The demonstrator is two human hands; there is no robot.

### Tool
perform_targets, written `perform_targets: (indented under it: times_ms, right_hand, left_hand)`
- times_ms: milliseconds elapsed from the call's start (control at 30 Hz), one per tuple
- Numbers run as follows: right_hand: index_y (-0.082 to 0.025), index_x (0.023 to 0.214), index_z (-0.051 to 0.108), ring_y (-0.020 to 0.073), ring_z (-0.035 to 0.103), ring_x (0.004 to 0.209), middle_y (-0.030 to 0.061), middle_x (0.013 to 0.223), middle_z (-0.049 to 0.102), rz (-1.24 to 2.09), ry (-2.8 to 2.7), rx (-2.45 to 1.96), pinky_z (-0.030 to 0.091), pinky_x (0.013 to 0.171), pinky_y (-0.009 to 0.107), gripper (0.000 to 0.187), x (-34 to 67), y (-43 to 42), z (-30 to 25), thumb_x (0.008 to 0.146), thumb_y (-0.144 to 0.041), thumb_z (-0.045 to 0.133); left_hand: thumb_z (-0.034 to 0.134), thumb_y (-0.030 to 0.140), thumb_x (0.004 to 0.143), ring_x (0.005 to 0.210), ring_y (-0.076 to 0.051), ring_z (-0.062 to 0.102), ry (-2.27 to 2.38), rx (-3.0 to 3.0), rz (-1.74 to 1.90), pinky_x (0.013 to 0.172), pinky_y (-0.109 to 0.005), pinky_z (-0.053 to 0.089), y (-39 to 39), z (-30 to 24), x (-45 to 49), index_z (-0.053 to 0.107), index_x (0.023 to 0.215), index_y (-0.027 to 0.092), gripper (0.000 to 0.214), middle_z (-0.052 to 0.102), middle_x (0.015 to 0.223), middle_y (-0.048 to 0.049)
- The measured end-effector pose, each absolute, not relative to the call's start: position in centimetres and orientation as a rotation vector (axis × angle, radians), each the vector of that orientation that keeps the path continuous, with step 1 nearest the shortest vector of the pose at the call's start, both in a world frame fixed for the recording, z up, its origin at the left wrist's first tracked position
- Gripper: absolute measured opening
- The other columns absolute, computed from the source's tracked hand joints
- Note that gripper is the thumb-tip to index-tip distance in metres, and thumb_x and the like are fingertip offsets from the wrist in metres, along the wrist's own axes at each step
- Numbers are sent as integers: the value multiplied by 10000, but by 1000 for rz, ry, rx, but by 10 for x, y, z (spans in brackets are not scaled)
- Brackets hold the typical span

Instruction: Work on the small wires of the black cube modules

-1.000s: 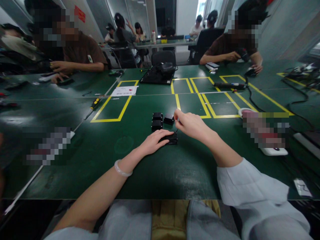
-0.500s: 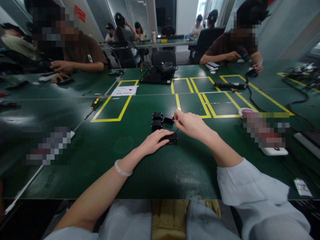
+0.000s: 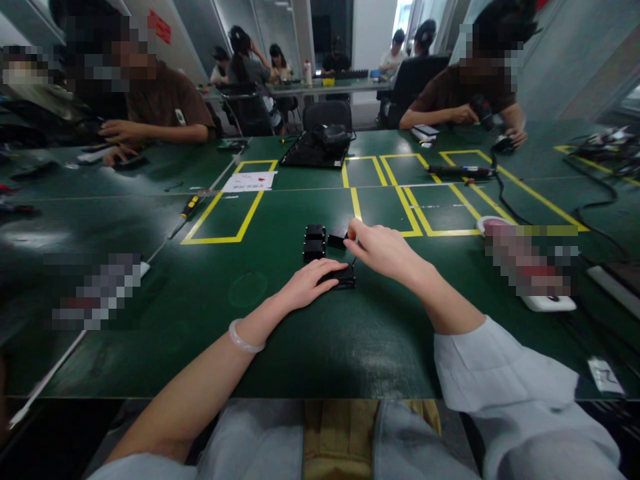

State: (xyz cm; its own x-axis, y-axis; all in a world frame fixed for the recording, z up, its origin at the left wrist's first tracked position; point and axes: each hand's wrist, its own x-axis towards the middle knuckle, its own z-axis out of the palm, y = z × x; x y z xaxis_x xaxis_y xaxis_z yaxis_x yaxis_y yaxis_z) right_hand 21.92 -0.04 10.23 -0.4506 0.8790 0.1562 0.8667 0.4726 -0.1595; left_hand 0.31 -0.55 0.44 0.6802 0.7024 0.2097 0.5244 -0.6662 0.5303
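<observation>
Main risk, by judgement: a slip of the thin dark metal-looking rod (image 3: 354, 263) off the end of the low black rectangular block (image 3: 345, 284), with a scratch or a pricked fingertip as the cost, from a slanted push or too light a hold. Block flat on the dark green smooth-topped table (image 3: 280, 363), mostly hidden under the bare left hand (image 3: 311, 277); fingers laid across its top, thumb along the near side. Cannot tell from here whether truly clamped or merely pressed down; if merely pressed, likely to skid or swivel on the glossy surface. Bare right hand (image 3: 376, 248) with thumb and fingertips pinched together on the rod, upper end hidden inside the fist. Very near those knuckles, a loose small black box-shaped piece (image 3: 339, 238), easily nudged by a sideways swing; contact with the fingers impossible to make out. Just beyond the left hand, two black cube-like pieces (image 3: 315, 241) one behind the other, also in range of a stray knock. Well apart to the left, a yellow-and-black screwdriver (image 3: 190, 207); to the right, a white-edged long object (image 3: 549, 303) with a blurred top; farther off, a black cylindrical tool (image 3: 461, 172) with a dark cable (image 3: 504, 198), all outside the working spot.
</observation>
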Motion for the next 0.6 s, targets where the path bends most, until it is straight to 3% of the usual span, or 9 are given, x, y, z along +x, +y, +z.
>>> perform_targets:
  times_ms: [400,600]
  right_hand:
    - [-199,1094,518,168,566,648,66,828,682,78,-2508,-1543,219,551,280,274,218,-3,106,921,-270,318]
    - [-201,1082,513,175,575,671,59,825,683,89,-2499,-1532,227,553,275,265,219,-1,104,944,-325,324]
  left_hand:
    - [456,326,997,1245,-215,500,950,2452,571,1083,-390,384,-6,6,3,472,1382,271,389,557,1336,-47]
    - [453,331,998,1240,-223,501,958,2450,564,1072,-400,394,-6,6,4,473,1383,272,390,562,1329,-52]
